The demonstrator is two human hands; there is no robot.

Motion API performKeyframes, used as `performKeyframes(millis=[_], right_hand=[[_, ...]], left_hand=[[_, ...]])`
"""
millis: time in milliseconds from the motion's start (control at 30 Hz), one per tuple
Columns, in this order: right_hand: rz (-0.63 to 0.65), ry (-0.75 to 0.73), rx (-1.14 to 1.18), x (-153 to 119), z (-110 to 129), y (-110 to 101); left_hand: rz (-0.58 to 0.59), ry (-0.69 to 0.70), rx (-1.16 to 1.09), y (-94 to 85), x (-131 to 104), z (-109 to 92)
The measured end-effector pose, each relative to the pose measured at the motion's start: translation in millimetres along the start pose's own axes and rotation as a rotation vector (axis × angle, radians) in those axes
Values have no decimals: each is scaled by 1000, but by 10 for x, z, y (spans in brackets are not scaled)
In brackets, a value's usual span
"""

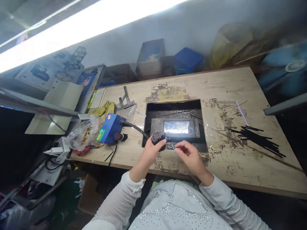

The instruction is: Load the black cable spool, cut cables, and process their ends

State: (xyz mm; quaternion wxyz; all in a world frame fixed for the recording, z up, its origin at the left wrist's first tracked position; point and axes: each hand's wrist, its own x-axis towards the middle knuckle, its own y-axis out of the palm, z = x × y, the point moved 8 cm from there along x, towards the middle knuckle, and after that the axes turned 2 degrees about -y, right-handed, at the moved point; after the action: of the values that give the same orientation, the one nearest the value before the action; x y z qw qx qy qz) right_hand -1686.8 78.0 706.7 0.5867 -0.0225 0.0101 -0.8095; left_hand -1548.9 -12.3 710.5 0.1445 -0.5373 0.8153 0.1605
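My left hand is wrapped round a thick bundle of thin black sticks, whose pale-speckled ends face up. Just right of it, my right hand has its thumb and index finger pinched together; what lies between the fingertips is too small to make out. Both hands are over the front edge of a rectangular recess in the table. Inside the recess, a dark frame surrounds a shiny silvery rectangle, with small bits scattered around.
A blue box with a black flexible hose stands left of the recess, beside a plastic bag and a metal bracket. Loose black sticks lie on the right of the wooden table. A light tube hangs overhead.
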Motion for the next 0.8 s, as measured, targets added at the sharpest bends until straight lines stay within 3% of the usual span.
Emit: performKeyframes(millis=[167,300,600,733,800], right_hand=[[140,38,93,54,163,453],[226,64,71,-2,178,674],[404,38,-87,-109,114,1113],[428,36,-178,-92,-16,1167],[420,35,-222,-80,-97,1162]], left_hand=[[18,-91,-302,-123,-360,118],[56,-43,-347,-258,-547,211],[-88,240,-55,-725,-720,372],[-215,482,216,-1133,-696,327],[-292,532,427,-1358,-663,370]])
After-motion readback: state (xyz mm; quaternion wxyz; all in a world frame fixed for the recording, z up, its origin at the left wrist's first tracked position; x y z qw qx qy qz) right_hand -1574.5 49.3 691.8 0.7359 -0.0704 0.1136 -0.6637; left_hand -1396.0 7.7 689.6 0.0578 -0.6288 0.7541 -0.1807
